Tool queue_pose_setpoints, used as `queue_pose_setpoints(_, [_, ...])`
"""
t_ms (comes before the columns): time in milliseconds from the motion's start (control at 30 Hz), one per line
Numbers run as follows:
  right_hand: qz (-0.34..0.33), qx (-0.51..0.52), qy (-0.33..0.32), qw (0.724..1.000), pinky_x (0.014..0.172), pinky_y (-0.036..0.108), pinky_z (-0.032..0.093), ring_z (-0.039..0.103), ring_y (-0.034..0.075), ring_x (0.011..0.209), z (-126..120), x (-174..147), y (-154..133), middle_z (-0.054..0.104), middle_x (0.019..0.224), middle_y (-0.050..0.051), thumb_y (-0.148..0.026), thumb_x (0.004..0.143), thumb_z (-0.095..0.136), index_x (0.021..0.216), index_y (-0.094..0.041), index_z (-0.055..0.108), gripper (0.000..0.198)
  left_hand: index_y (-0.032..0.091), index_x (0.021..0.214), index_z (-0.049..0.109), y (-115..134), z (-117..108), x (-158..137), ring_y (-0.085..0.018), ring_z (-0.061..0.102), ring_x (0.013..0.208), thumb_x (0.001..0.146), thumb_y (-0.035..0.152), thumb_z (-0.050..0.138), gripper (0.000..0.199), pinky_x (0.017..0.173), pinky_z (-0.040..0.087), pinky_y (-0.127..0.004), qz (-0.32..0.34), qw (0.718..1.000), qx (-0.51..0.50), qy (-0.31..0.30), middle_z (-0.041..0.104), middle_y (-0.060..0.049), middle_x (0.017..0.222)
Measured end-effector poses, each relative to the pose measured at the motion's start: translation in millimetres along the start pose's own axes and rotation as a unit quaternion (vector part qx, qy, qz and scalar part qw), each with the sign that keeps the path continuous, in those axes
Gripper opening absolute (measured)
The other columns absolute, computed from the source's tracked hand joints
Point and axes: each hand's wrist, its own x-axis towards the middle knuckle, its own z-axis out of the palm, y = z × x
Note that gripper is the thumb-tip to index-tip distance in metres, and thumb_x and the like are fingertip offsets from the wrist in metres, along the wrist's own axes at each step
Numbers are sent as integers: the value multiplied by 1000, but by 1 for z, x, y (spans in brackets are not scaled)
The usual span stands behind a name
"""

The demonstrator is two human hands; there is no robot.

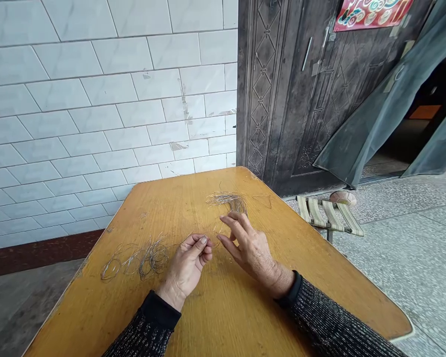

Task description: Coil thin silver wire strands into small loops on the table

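Observation:
My left hand (189,265) is over the middle of the table, thumb and forefinger pinched on a thin wire (216,244), of which only a faint end shows. Close to its right, my right hand (250,248) has its thumb and fingers spread apart, fingertips near that wire end; nothing shows between them. Left of my left hand lies a loose heap of thin wire coils (152,258). Beyond my right hand rests a bundle of thin wires (232,200), partly hidden by the fingers.
The yellow wooden table (223,312) reaches toward a white tiled wall (107,104). A bent piece of wire (263,201) lies near its right edge. To the right are a folding stool (329,216) with woven straps, a dark carved door (282,99) and a grey-green curtain (379,109).

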Motion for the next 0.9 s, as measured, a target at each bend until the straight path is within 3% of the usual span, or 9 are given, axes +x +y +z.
queue_pose_setpoints(67, [50, 92, 1, 995, 52, 23, 44, 55, 8, 59, 2, 1, 1, 56, 103, 11, -35, 86, 44, 109, -15, 50, 31, 12, 70, 59, 1, -1, 1, -4, 54, 56, 58, 17, 77, 22, 52, 46, -13, 1, 1000, -14, 12, 62, 0, 65])
queue_pose_setpoints(133, [108, 198, -39, 973, 52, 23, 44, 52, 8, 53, 7, 2, 3, 60, 87, 7, -37, 84, 47, 99, -15, 54, 28, 13, 71, 59, 2, -1, 2, -4, 55, 55, 60, 17, 75, 19, 52, 46, -12, -3, 1000, -22, 17, 62, 1, 66])
queue_pose_setpoints(200, [169, 322, -111, 925, 45, 20, 40, 49, 8, 47, 12, 4, 3, 57, 65, 1, -43, 83, 47, 84, -15, 57, 30, 13, 71, 60, 2, -1, 2, -4, 55, 55, 63, 17, 74, 17, 51, 46, -13, -10, 1000, -23, 17, 62, 0, 66])
queue_pose_setpoints(267, [220, 442, -168, 853, 40, 18, 35, 45, 6, 41, 15, 4, 2, 51, 53, -3, -50, 81, 47, 73, -15, 56, 37, 13, 72, 60, 1, -1, 1, -5, 55, 54, 64, 18, 73, 16, 49, 46, -13, -16, 1000, -20, 14, 62, 0, 67])
queue_pose_setpoints(367, [273, 556, -177, 765, 38, 16, 33, 43, 5, 39, 16, 4, 0, 50, 49, -5, -52, 76, 53, 71, -15, 57, 38, 13, 72, 60, -1, -2, 1, -5, 56, 53, 64, 19, 73, 16, 44, 44, -13, -23, 999, -22, 10, 63, 0, 67])
queue_pose_setpoints(467, [291, 608, -170, 719, 38, 15, 35, 43, 4, 40, 13, 3, -2, 51, 50, -4, -51, 72, 58, 73, -14, 59, 37, 13, 72, 61, -1, -2, 0, -5, 57, 54, 64, 18, 73, 15, 44, 44, -12, -31, 999, -31, 8, 64, 0, 70])
queue_pose_setpoints(567, [277, 623, -177, 709, 40, 15, 38, 47, 5, 45, 10, 2, -4, 54, 56, -3, -51, 72, 59, 75, -14, 61, 37, 12, 70, 62, -1, -1, 0, -4, 57, 55, 66, 15, 71, 11, 49, 46, -12, -37, 998, -47, 13, 65, 0, 71])
queue_pose_setpoints(800, [238, 602, -192, 738, 41, 15, 37, 47, 4, 47, 10, 3, -7, 58, 67, -3, -44, 67, 67, 88, -17, 62, 33, 12, 66, 62, -1, 0, 1, -3, 55, 51, 64, 14, 72, 10, 47, 45, -10, -36, 998, -53, 17, 60, 3, 61])
queue_pose_setpoints(900, [236, 592, -198, 745, 42, 16, 37, 46, 4, 46, 12, 2, -6, 58, 64, -3, -45, 69, 65, 83, -17, 63, 32, 12, 67, 61, -2, -2, 1, -3, 55, 51, 65, 17, 72, 12, 45, 45, -11, -41, 998, -44, 8, 60, 2, 63])
